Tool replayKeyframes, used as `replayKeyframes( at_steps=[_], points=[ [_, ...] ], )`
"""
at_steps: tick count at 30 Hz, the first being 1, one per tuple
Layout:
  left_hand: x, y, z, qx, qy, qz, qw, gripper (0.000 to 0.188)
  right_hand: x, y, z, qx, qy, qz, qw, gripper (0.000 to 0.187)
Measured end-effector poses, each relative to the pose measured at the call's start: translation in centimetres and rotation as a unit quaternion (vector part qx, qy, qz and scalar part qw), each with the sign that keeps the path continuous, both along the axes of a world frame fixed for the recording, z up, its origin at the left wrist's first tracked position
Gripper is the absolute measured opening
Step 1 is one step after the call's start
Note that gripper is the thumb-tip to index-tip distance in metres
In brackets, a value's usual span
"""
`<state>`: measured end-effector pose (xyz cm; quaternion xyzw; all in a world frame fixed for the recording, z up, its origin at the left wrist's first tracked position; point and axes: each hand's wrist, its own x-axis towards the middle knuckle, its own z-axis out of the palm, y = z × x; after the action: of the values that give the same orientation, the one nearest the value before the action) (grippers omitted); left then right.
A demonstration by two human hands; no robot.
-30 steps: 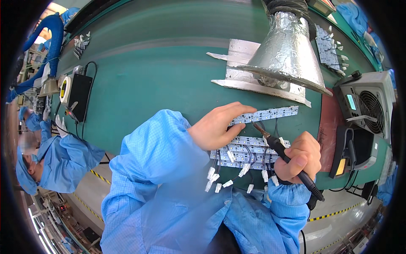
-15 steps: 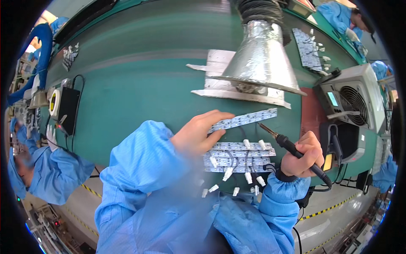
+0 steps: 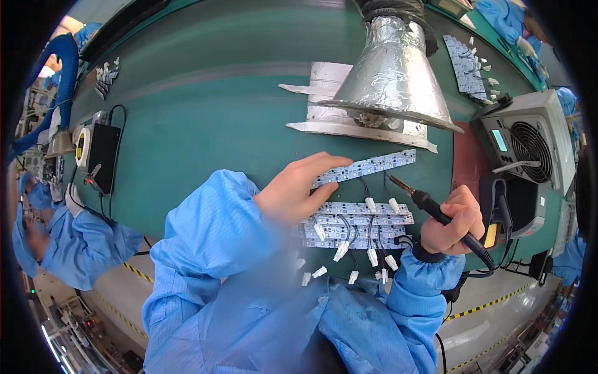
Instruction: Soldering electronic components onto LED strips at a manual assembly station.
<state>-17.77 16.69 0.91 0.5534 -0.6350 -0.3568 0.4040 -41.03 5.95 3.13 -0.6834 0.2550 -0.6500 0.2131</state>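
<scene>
My left hand (image 3: 298, 188) grips one end of a narrow white LED strip board (image 3: 385, 163) between thumb and fingers. The board lies slanted, its free end farther right. In my right hand (image 3: 453, 223) is a soldering iron (image 3: 430, 204) with a dark handle, held like a pen. Its tip points to the upper left, close to the board's near edge, beside a thin dark wire; whether they touch I cannot tell. Just nearer to me, several similar LED boards (image 3: 330, 234) lie side by side, with dark wires and white connectors (image 3: 341, 250).
A foil-covered fume hood (image 3: 392, 75) stands beyond the board. At right are a grey machine with a fan (image 3: 520, 143) and a black soldering-iron holder (image 3: 498, 199). A black box (image 3: 103, 156) stands at left. More wired boards (image 3: 464, 65) lie far right. Co-workers in blue sit around.
The whole view has shifted slightly. Both hands keep their holds, and the board and the iron have hardly moved relative to each other.
</scene>
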Motion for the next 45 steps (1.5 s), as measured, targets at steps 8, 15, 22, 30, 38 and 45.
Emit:
replayKeyframes(
  at_steps=[8,15,22,30,38,45],
  points=[
    [0.0,0.2,0.1,-0.011,-0.005,-0.001,1.0,0.039,0.4,-0.2,-0.7,-0.014,0.009,0.019,1.0,0.041],
    [0.1,0.2,0.2,-0.008,-0.001,-0.003,1.0,0.039,0.7,-0.6,-1.0,-0.017,-0.006,0.018,1.0,0.041],
    [0.0,0.1,-0.1,-0.019,-0.001,-0.002,1.0,0.039,0.7,-0.7,-1.1,-0.01,-0.006,0.019,1.0,0.04],
    [0.1,0.1,0.1,-0.01,0.002,-0.004,1.0,0.039,0.9,-0.7,-1.2,-0.008,-0.01,0.02,1.0,0.039],
    [0.1,0.1,0.4,-0.004,-0.003,-0.004,1.0,0.04,0.8,-0.7,-1.1,-0.005,-0.004,0.015,1.0,0.039],
    [0.5,0.3,0.3,-0.006,0.012,0.013,1.0,0.041,-1.3,-3.2,0.4,0.04,-0.15,-0.116,0.981,0.04]
  ],
)
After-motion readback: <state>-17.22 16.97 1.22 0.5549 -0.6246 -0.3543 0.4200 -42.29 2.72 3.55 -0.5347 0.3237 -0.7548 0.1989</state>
